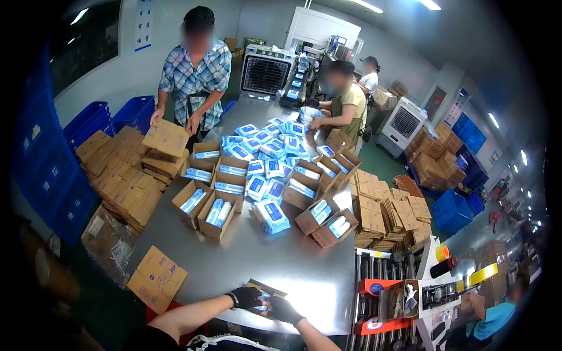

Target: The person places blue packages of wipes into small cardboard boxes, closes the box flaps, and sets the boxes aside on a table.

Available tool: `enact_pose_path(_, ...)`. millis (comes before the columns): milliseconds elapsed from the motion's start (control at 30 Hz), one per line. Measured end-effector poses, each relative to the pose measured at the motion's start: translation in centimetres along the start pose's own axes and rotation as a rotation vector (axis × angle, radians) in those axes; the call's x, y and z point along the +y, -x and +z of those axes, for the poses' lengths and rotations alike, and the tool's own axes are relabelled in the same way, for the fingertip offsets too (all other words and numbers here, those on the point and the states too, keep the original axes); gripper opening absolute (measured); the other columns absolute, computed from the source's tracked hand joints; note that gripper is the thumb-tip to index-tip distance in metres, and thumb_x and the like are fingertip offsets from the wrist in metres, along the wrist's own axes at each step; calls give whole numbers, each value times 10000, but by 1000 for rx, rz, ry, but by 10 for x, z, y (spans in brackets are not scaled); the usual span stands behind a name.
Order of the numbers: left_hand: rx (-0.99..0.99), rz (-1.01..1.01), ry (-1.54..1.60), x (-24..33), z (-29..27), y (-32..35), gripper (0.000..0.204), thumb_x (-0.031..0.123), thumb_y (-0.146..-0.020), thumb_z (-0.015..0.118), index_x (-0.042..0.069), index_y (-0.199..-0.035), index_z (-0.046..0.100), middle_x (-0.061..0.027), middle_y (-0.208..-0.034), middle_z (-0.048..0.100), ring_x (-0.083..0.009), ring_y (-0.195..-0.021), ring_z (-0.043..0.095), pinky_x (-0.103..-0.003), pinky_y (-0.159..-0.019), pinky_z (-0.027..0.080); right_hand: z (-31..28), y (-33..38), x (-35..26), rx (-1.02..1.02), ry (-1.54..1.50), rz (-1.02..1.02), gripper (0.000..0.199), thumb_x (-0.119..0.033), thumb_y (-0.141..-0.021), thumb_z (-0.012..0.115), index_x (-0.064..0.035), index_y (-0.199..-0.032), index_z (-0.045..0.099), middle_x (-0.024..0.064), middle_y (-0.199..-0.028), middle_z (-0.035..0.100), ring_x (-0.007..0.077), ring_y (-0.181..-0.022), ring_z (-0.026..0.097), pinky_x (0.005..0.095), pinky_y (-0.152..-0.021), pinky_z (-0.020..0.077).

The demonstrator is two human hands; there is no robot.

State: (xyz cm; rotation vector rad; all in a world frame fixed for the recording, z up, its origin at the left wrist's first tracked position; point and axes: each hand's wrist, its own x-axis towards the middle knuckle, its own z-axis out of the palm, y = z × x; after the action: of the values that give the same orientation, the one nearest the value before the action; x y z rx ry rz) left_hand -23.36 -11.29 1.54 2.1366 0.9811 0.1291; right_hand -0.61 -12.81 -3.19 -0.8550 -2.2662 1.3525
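Observation:
Close to the near edge of the metal table, both my hands, in dark gloves, meet over a small open cardboard box (pixel 270 288). My left hand (pixel 246 298) curls in from the left, and my right hand (pixel 283 310) closes in from the right. A bit of a blue-and-white soft pack (pixel 264 305) shows between their fingers; the rest of it is hidden by the hands. Left of them, a flat folded carton (pixel 157 279) overhangs the table's edge. Farther off, a single larger pack (pixel 270 216) lies in front of a heap of similar packs (pixel 272 143).
Open cartons (pixel 217 215) holding packs stand on both sides of the heap. Folded cartons (pixel 126 181) are stacked left, with more (pixel 372 213) right. A roller conveyor with a taping machine (pixel 433 292) adjoins the table's right side. Across it, one co-worker (pixel 196 76) handles a carton, another (pixel 345 105) packs.

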Motion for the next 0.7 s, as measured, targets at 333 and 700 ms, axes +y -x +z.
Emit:
enact_pose_path(333, 343, -144, 375, -90, 110, -32, 365, 267, -747, 675, 35, -1006, 564, -223, -1011, 582, -381, -953, 561, -447, -809, 462, -37, -39, -93, 451, 655, 156, 340, -329, -907, 532, -94, -1146, 590, 160, -1225, 556, 319, -1173, 491, 503, -1006, 333)
enact_pose_path(700, -155, -146, 914, 152, 149, -239, 408, 160, -865, 645, 28, -1232, 525, -108, -1198, 587, -217, -1081, 585, -360, -869, 499, -191, 218, 45, 460, 694, 587, 728, -525, -711, 685, -127, -1288, 492, 147, -1346, 454, 333, -1307, 367, 584, -1115, 142)
